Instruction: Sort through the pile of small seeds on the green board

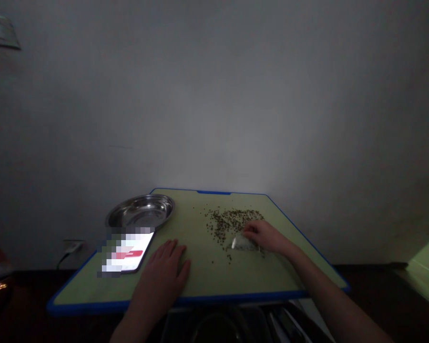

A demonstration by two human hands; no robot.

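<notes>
My left hand [166,267] lies flat on the light green board [200,281], its fingers stretched out and its thumb apart. Beside it is a lit phone [136,252], partly blurred out. My right hand [262,234] is closed, with thumb and fingers brought together just over a clear plastic bag [241,242]. What it pinches, if anything, is too small and dark to make out. Many small dark grains like peppercorns or seeds [221,224] are scattered on the board beyond and to the left of the bag, with a few loose ones nearer me.
A shallow round metal basin [143,212] stands at the board's back left, behind the phone. The board has a blue rim [236,297]. A grey wall [214,95] rises behind it. A plugged-in charger [73,247] is low on the left; dark objects lie below the front edge.
</notes>
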